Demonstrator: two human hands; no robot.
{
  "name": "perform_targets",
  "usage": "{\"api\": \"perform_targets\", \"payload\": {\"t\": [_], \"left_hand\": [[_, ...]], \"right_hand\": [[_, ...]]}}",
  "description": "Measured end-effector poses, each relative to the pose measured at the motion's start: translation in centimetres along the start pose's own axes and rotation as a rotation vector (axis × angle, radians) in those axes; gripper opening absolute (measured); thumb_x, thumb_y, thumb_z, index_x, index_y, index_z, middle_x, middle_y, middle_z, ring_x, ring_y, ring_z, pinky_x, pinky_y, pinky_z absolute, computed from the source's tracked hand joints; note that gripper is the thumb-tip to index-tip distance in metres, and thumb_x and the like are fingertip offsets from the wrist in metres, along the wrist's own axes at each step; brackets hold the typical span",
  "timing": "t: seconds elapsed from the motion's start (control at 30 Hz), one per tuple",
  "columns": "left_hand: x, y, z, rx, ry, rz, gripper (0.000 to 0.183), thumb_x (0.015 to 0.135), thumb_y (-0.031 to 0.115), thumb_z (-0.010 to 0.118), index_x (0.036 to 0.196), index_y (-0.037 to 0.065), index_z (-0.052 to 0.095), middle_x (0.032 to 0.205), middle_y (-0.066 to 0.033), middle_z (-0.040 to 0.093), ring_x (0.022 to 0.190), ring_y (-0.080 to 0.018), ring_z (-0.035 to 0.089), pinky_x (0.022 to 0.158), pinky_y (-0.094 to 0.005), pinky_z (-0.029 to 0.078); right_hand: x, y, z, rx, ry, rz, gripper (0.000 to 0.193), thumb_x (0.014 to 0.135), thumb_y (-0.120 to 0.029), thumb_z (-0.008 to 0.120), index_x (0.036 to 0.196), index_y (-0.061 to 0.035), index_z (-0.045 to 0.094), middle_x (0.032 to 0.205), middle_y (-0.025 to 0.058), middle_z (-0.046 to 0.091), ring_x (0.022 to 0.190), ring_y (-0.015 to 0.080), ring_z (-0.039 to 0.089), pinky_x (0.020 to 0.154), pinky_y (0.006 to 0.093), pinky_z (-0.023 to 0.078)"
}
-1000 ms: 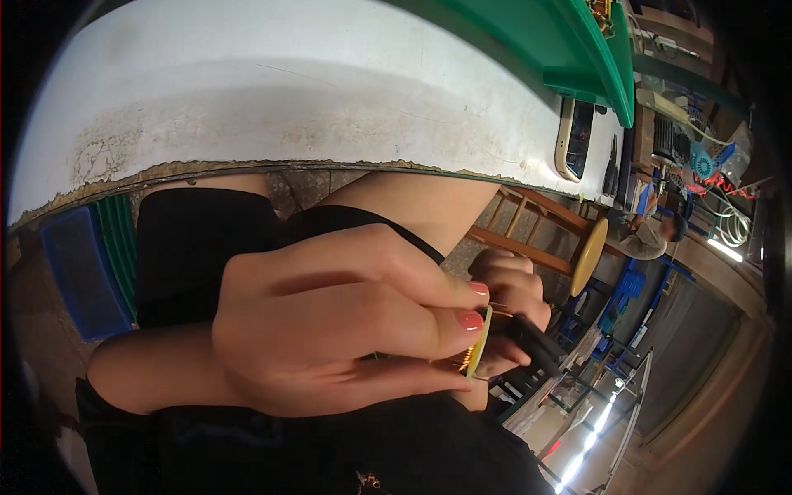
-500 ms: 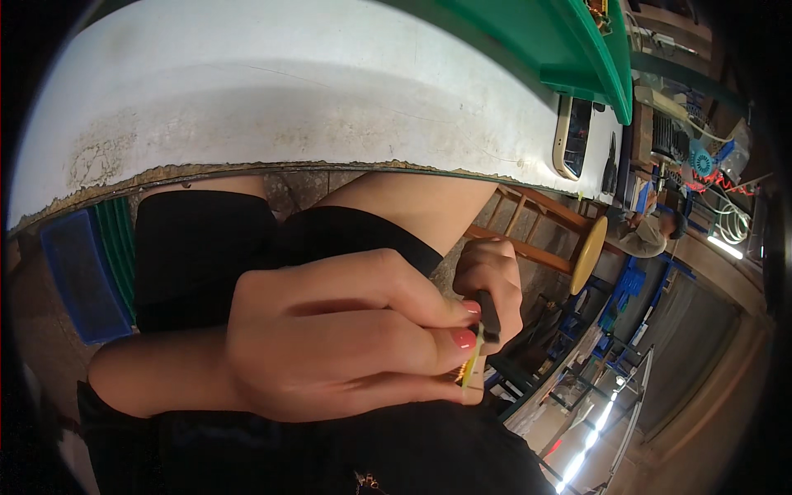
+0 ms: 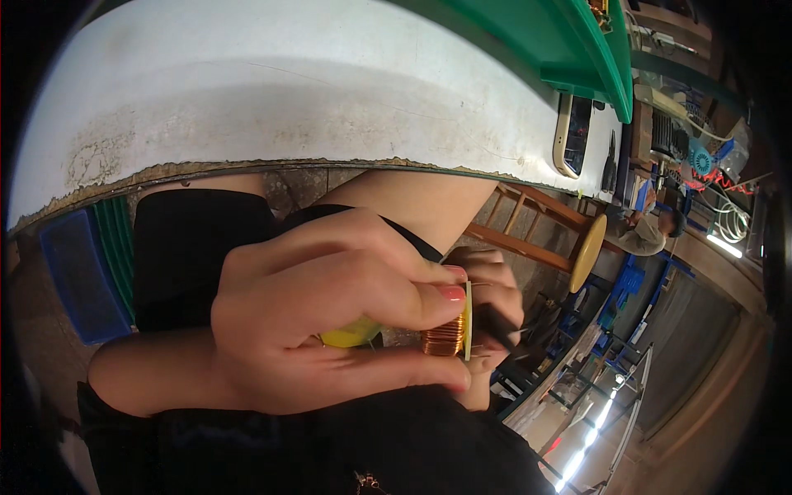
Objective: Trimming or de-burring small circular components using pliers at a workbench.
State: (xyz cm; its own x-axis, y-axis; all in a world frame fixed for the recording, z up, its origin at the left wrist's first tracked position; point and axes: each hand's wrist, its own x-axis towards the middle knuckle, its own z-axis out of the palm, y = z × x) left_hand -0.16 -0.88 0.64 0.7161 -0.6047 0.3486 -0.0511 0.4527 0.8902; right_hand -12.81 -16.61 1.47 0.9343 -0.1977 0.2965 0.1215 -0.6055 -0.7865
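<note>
My left hand (image 3: pixel 330 305) is closed round a copper wire coil (image 3: pixel 443 338), thumb on one side and fingertips on the other, above my lap. A pale yellow-green flange (image 3: pixel 469 322) stands at the coil's right end, with thin wire ends sticking out by it. Something yellow (image 3: pixel 351 332) shows inside the same palm; whether it belongs to the coil I cannot tell. Just beyond the flange, my right hand (image 3: pixel 493 285) grips a dark, slim tool (image 3: pixel 497 326) with a thin tip pointing right. Blur hides its exact kind, and my left hand partly covers the right fingers.
The worn white table (image 3: pixel 289 107) has a chipped near edge. On it are a green tray (image 3: pixel 569 49) and a phone (image 3: pixel 571 136) at the right. A wooden stool (image 3: pixel 587 254) stands to the right, a blue crate (image 3: pixel 82 276) at the left. Another person (image 3: pixel 648 233) sits farther off.
My left hand has turned and shifted slightly, so the copper winding and flange now show. The dark tool in my right hand has swung and now points to the right.
</note>
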Motion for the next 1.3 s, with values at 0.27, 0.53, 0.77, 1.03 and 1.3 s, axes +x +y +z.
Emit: {"api": "perform_targets", "payload": {"t": [0.27,0.53,0.77,1.03,1.3], "left_hand": [[-0.3,-0.1,0.2,0.040,-0.028,-0.014,0.047,0.050,0.011,0.089,0.084,0.004,0.058,0.084,-0.0081,0.061,0.071,-0.0163,0.062,0.063,-0.0236,0.052],[-0.8,-0.4,0.5,0.115,-0.001,-0.080,0.045,0.051,0.006,0.088,0.083,0.004,0.057,0.083,-0.0081,0.060,0.073,-0.0187,0.063,0.063,-0.0240,0.051],[-0.5,-0.8,-0.2,0.055,-0.069,-0.122,0.048,0.056,0.001,0.085,0.093,0.003,0.053,0.095,-0.0124,0.056,0.073,-0.0222,0.063,0.064,-0.0283,0.055],[3.2,5.2,-2.0,-0.548,0.124,-0.546,0.039,0.068,-0.005,0.075,0.098,-0.003,0.051,0.089,-0.0141,0.061,0.079,-0.0219,0.064,0.065,-0.0250,0.055],[8.0,12.8,-6.5,-0.526,0.144,-0.314,0.027,0.090,0.016,0.053,0.109,-0.002,0.046,0.103,-0.0219,0.055,0.080,-0.0243,0.061,0.059,-0.0215,0.053]], "right_hand": [[0.2,-1.1,0.0,-0.098,-0.094,-0.016,0.042,0.094,-0.037,0.042,0.081,0.0009,0.053,0.076,0.0127,0.053,0.064,0.0256,0.047,0.061,0.0344,0.043],[-0.3,-1.5,-0.1,-0.306,-0.118,-0.006,0.039,0.094,-0.033,0.046,0.079,0.0019,0.053,0.069,0.0111,0.050,0.054,0.0237,0.042,0.052,0.0320,0.040],[-0.6,-0.7,0.4,-0.048,0.020,0.108,0.039,0.092,-0.037,0.049,0.083,0.0012,0.052,0.070,0.0094,0.049,0.060,0.0202,0.043,0.056,0.0307,0.039],[0.8,-0.3,0.1,0.661,0.332,0.287,0.038,0.096,-0.039,0.036,0.080,-0.0057,0.044,0.070,0.0077,0.045,0.064,0.0169,0.042,0.059,0.0278,0.036],[1.5,0.4,2.0,0.614,0.331,0.196,0.041,0.095,-0.042,0.035,0.080,-0.0048,0.043,0.071,0.0083,0.045,0.065,0.0178,0.042,0.061,0.0279,0.036]]}}
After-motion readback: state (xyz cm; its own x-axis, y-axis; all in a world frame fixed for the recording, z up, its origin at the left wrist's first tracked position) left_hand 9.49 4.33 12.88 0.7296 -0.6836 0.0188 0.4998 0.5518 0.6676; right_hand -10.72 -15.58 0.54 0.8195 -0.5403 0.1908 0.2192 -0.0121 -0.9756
